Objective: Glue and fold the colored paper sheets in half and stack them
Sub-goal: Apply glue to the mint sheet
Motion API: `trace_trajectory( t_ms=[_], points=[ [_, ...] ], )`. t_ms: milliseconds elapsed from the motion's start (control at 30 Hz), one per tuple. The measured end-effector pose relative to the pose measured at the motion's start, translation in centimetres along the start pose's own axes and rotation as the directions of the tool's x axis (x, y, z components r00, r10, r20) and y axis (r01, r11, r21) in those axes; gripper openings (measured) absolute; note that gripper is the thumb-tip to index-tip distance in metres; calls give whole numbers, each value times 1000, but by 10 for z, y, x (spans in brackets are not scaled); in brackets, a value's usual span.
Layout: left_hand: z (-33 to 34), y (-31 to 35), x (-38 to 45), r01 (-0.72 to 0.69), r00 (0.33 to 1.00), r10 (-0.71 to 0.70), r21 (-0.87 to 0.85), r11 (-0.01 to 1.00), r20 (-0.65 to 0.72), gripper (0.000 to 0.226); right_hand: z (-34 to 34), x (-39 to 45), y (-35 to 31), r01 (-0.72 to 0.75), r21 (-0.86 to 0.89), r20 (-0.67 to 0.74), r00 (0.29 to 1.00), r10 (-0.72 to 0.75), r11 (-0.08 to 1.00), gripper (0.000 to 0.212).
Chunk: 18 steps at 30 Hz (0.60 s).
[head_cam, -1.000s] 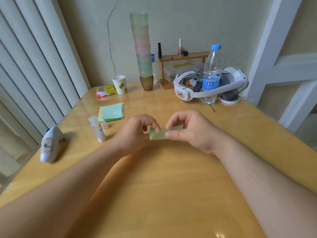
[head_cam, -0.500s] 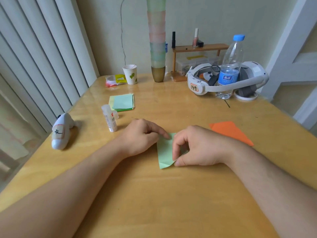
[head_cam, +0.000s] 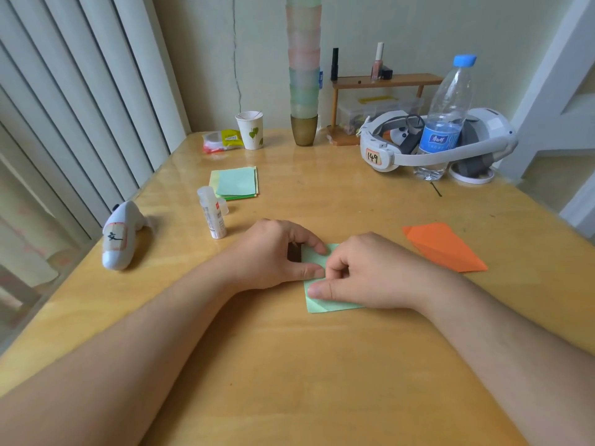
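Note:
A light green paper sheet (head_cam: 325, 305) lies flat on the wooden table (head_cam: 289, 381), mostly covered by both hands. My left hand (head_cam: 273, 252) presses its index fingertip and thumb tip onto the sheet's left part. My right hand (head_cam: 367, 275) lies over the right part with fingers curled, its thumb laid along the sheet near the lower left corner, where a small folded flap shows. A folded orange paper (head_cam: 444, 244) lies to the right. A stack of green and yellow sheets (head_cam: 235, 182) lies farther back on the left, with the uncapped glue stick (head_cam: 212, 217) standing near it.
A white controller (head_cam: 120, 235) lies near the left edge. At the back stand a paper cup (head_cam: 251, 130), a tall stack of plastic cups (head_cam: 304, 75), a small wooden shelf (head_cam: 386, 82), a water bottle (head_cam: 447, 117) and a white headset (head_cam: 434, 140).
The green paper was held up between both hands a second ago; it now lies on the table under them. My right thumb has slid to the lower left corner.

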State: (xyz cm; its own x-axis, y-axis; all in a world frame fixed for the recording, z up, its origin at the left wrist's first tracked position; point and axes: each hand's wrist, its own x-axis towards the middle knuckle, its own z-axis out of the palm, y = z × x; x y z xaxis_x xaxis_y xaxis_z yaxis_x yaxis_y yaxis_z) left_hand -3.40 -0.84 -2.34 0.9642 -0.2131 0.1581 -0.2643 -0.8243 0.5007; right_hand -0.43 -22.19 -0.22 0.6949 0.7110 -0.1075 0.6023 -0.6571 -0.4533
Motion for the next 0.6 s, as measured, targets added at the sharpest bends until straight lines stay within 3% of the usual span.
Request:
trace_trajectory(
  t_ms=[167,433,500,600],
  points=[
    [-1,0,0,-18,999,18,5,1000,43,37,10,5,-6,-16,-71,-40,999,13,997,57],
    [-11,-2,-4,-62,974,64,-17,998,219,79,-9,-2,15,-6,-47,91,996,11,999,42],
    [-12,1,-7,-71,971,72,-14,997,227,83,-10,-1,25,-23,32,8,1000,23,999,40],
    [-13,4,-8,-69,971,76,-40,997,225,81,-9,10,42,3,181,-264,963,46,983,27]
  ],
)
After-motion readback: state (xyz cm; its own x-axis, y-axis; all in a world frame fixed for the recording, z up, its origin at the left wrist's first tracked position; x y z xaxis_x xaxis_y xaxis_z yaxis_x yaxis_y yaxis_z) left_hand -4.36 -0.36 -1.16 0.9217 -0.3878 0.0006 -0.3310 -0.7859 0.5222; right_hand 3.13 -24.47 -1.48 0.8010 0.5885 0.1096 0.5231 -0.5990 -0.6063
